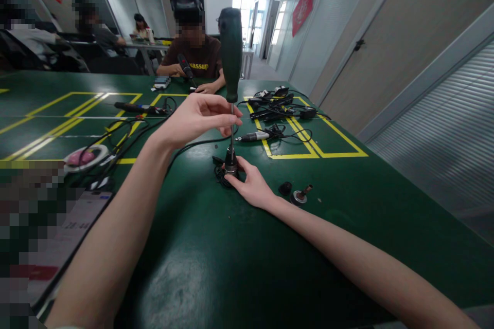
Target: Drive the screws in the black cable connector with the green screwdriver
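A screwdriver with a dark green handle (231, 54) stands upright in front of me. My left hand (200, 115) pinches its thin metal shaft between thumb and fingers, below the handle. The shaft's lower end goes down to a small black cylindrical part with a metal collar (231, 160); whether the tip is inside it is hidden. My right hand (252, 185) grips this part at its base with thumb and fingers. A coiled black cable (221, 177) lies against it. To the right of my right hand are a small black cap (285, 188) and a round metal piece with a brownish stem (300, 196).
Beyond my hands lie a white-and-black pen-shaped tool (252, 136), heaped black cables and adapters (276, 105), and a dark corded tool (135, 108). A white ring-shaped item with pink inside (85, 157) is left. Across the green table (231, 267), a person (196, 56) holds a tool.
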Demonstrator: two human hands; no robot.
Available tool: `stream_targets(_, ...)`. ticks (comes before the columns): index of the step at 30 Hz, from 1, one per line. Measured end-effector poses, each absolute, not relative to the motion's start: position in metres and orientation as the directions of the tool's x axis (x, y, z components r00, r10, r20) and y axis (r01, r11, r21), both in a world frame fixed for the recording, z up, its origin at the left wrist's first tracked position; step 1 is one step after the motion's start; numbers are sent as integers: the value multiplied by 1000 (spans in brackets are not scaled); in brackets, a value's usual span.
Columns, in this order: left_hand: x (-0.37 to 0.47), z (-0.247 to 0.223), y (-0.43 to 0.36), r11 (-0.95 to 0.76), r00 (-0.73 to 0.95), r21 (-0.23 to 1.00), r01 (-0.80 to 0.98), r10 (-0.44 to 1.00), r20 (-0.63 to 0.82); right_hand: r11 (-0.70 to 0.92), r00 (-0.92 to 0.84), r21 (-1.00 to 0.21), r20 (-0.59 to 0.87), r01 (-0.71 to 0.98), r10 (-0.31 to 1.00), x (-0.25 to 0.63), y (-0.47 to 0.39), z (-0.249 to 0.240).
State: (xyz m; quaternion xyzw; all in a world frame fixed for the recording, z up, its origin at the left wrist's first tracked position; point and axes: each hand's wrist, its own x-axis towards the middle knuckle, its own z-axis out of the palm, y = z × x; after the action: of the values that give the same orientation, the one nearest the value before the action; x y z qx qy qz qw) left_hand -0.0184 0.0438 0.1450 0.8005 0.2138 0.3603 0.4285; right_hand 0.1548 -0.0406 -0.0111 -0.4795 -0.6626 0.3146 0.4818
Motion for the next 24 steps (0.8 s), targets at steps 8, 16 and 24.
stream_targets(8, -18, 146, 44, -540, 648, 840, 43, 655, 388, 338, -74, -880, 333, 333, 940, 154, -41, -9)
stream_targets(16, -12, 143, 43, -544, 607, 838, 34, 677, 415, 331, -79, -883, 323, 332, 943, 154, -42, -7)
stream_targets(24, -14, 144, 42, -536, 623, 844, 26, 669, 406, 334, -77, -882, 327, 334, 942, 154, -41, -8)
